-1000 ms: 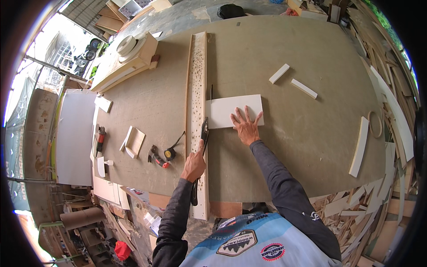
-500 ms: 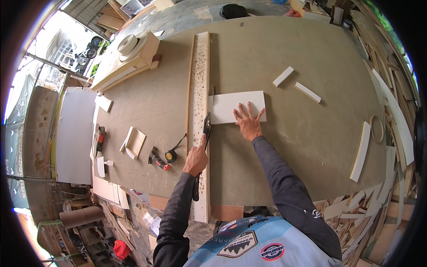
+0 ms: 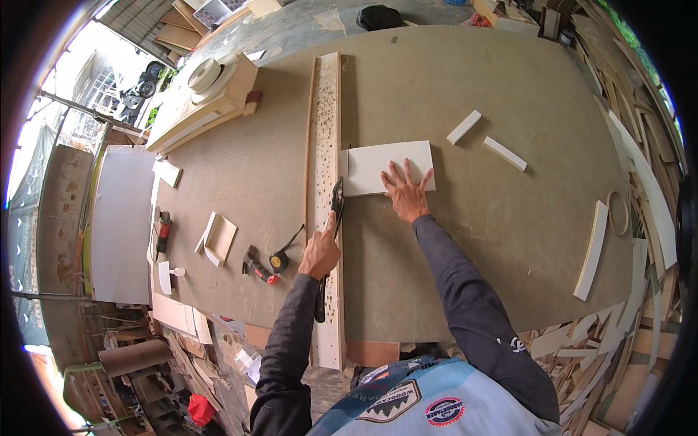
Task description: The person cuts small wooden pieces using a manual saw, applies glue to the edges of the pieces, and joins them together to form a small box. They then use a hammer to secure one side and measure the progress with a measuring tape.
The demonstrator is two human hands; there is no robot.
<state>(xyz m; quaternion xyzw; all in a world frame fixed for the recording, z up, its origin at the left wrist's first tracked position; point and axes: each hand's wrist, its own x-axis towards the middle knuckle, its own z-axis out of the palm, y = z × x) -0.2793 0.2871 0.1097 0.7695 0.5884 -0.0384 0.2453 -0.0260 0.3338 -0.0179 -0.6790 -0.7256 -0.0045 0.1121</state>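
L hand [image 3: 320, 253] is wrapped around the handle of a dark hand tool [image 3: 331, 240], fingers clamped on it; tool's tip sits at the left edge of a white rectangular board [image 3: 378, 163], w/ its handle end trailing back toward the person. The tool lies along a long pale strip full of small holes [image 3: 326, 145], running front to back on the brown tabletop [image 3: 509, 240]. R hand [image 3: 406, 193] lies flat on the board's near edge, fingers spread apart, pressing down. Board sits mid-tabletop, just right of the strip. Left of the L hand: tape measure [image 3: 278, 260] and a red-tipped tool [image 3: 256, 266]. Two small white blocks [image 3: 464, 126] lie beyond the board.
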